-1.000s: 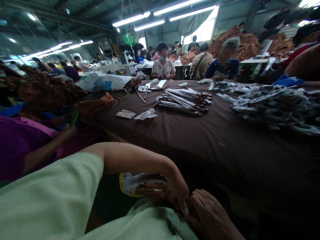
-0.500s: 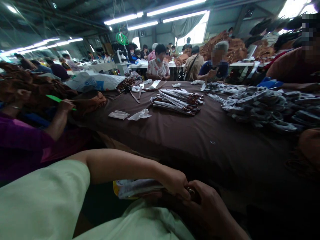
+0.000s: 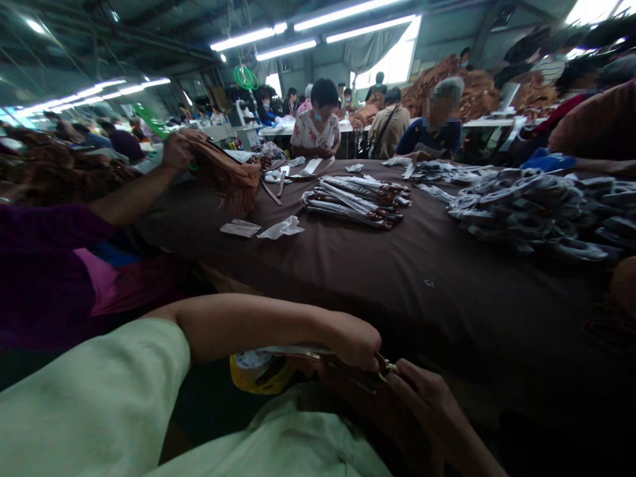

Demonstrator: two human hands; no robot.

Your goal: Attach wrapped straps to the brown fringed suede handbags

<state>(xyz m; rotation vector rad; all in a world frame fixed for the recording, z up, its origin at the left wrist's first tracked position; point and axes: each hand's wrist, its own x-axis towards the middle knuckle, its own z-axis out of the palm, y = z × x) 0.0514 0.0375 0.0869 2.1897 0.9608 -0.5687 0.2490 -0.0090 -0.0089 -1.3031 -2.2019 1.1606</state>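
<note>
At the lower middle, my left hand [image 3: 355, 339] is closed round part of a brown strap [image 3: 342, 372] with a metal buckle [image 3: 390, 369]. My right hand [image 3: 422, 391] pinches the buckle end from the right, its fingers bent. Both hands are close together over my lap, below the table's near edge. The strap's lower part is dark and hard to make out. Beneath my left forearm is a yellow and white plastic bag [image 3: 261, 374].
A brown-covered table [image 3: 397, 265] bears a bundle of wrapped straps [image 3: 358, 202], a large heap of them [image 3: 536, 212] and plastic scraps [image 3: 283, 228]. At the left, a person's arm [image 3: 134, 195] holds brown fabric [image 3: 231, 172]. Other people sit across the table.
My hands have moved slightly apart, and more of the buckle shows. The neighbour's arm has risen and moved right, lifting the brown fabric above the table.
</note>
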